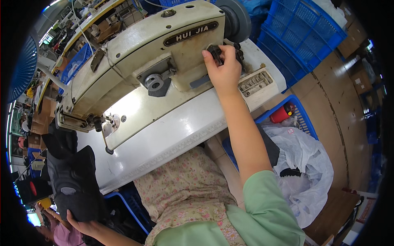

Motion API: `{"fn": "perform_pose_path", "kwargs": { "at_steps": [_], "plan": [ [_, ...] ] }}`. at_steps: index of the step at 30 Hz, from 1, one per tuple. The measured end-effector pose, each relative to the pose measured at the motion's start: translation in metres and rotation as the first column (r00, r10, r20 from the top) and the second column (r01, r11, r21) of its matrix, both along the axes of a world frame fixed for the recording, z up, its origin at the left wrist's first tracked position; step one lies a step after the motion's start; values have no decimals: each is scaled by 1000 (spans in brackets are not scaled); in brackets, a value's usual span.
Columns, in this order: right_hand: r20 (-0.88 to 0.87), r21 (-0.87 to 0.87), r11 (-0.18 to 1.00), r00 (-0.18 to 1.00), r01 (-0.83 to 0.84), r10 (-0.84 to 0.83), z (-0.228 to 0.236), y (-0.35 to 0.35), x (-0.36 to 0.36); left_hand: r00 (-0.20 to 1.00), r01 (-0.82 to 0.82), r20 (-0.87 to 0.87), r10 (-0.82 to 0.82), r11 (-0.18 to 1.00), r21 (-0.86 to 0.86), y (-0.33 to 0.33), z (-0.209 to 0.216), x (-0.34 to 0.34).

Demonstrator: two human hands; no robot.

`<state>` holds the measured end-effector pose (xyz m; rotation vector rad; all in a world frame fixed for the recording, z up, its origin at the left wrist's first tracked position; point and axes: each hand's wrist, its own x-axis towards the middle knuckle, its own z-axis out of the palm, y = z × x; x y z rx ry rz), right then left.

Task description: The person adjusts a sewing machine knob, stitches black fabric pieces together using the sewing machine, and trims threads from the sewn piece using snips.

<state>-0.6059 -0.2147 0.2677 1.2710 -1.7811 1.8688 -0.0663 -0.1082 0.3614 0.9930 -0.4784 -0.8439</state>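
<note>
A cream-coloured industrial sewing machine (184, 53) stands on a white worktable (184, 119) in front of me. My right hand (225, 67) reaches up to the right end of its body, thumb and fingers closed round a dark lever-like part (214, 54). The exact shape of that part is half hidden by my fingers. At the lower left, my left hand (80, 223) grips the lower edge of a black padded fabric piece (76, 176), which hangs over the table's left end. Only part of this hand shows. The needle area (108, 123) has no fabric beneath it.
Below the table's right end, a blue basket (303, 117) holds a red spool-like item (281, 114) and a white plastic bag (308, 172). Stacked blue crates (293, 37) stand behind. Another blue basket (125, 205) sits under the table; a person in pink (67, 234) is at lower left.
</note>
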Motion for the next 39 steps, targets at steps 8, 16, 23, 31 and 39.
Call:
{"fn": "perform_pose_path", "kwargs": {
  "at_steps": [8, 16, 23, 31, 39],
  "plan": [
    [-208, 78, 982, 966, 170, -151, -16, -12, -3, 924, -361, 165, 345, 929, 83, 1, 9, -52],
    [66, 80, 997, 998, 19, -25, -26, -17, -30, 992, 125, -5, -130, 965, -230, 30, 10, -79],
    [28, 128, 992, 999, 22, -26, -37, -23, -41, 977, 206, 87, -192, 959, -194, 37, 5, -71],
    [23, 131, 991, 999, -42, 40, -39, -22, -50, 947, 302, 184, -262, 924, -237, 40, -2, -75],
    [18, 124, 992, 999, -34, 32, -43, -26, -54, 935, 339, 189, -299, 910, -239, 40, -2, -70]
  ]
}}
